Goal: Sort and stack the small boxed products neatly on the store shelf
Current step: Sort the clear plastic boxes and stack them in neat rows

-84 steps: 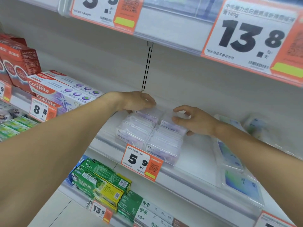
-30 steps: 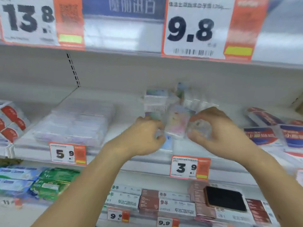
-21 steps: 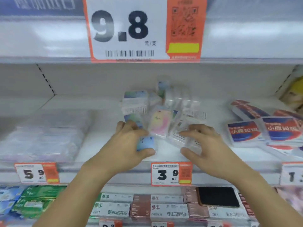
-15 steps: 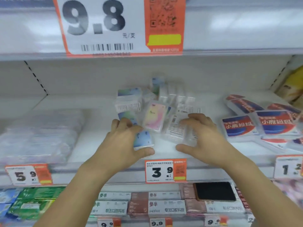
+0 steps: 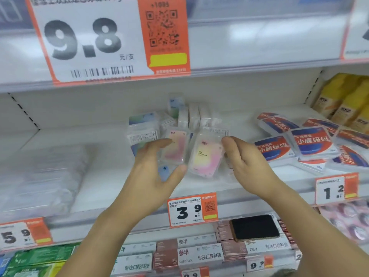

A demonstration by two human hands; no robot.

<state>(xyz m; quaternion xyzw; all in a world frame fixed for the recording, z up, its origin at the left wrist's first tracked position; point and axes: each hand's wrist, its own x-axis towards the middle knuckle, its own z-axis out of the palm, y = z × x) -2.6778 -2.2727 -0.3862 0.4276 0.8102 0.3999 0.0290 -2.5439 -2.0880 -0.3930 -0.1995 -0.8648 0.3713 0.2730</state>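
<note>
Both hands have lifted since half a second ago, each now holding up a pink-yellow box, long axis near vertical and leaning right, printed face toward the camera. On the shelf [image 5: 199, 184] behind stand more boxes [image 5: 193, 118], with blue-red packs [image 5: 311, 142] to the right. Left hand [image 5: 153, 172] pinches the left box [image 5: 174, 148] between thumb and fingers. Right hand [image 5: 245, 162] grips the right box [image 5: 205, 154] by its right edge. Price tag 3.9 [image 5: 191, 210] hangs below.
</note>
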